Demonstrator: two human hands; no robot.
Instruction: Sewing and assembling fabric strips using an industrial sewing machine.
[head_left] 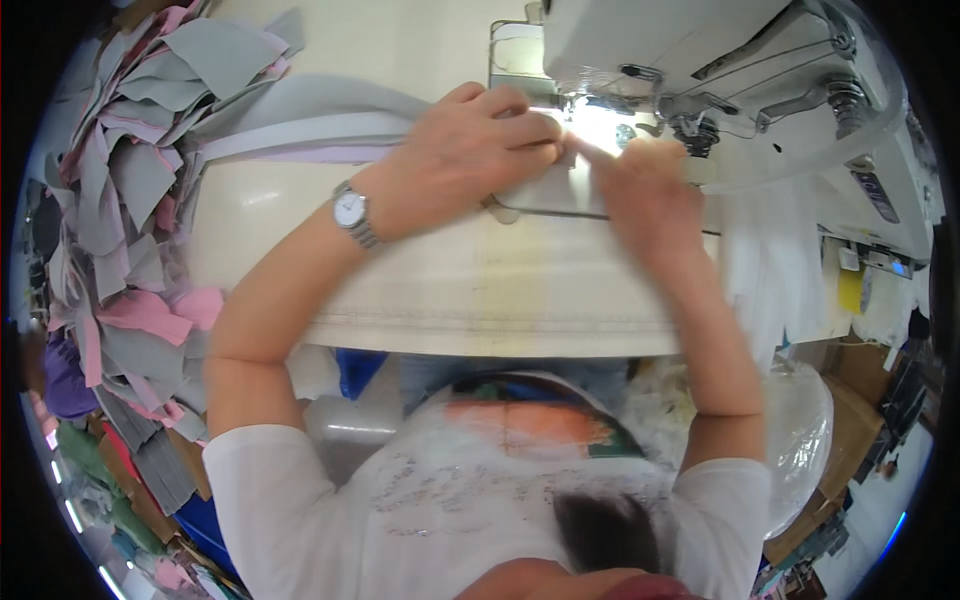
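My left hand [478, 150], a watch [350, 207] on its wrist, is beside the lit needle area of a white sewing machine [640, 45]. Its fingers are curled and pressed together, and what they pinch is hidden. Long grey and white fabric strips [310, 130] run from the left up to this hand and disappear beneath it. Across the bright needle area is my right hand [650, 190], smeared by motion. A finger of it points toward the left fingertips; whether it holds anything is not visible. Glare washes out the spot between the hands.
A tall heap of grey and pink fabric pieces [140, 200] covers the table's left side. White strips [775, 260] hang at the right behind my right forearm. The cream table [430, 290] has its near edge close to my body. Clear plastic [800, 440] bulges below right.
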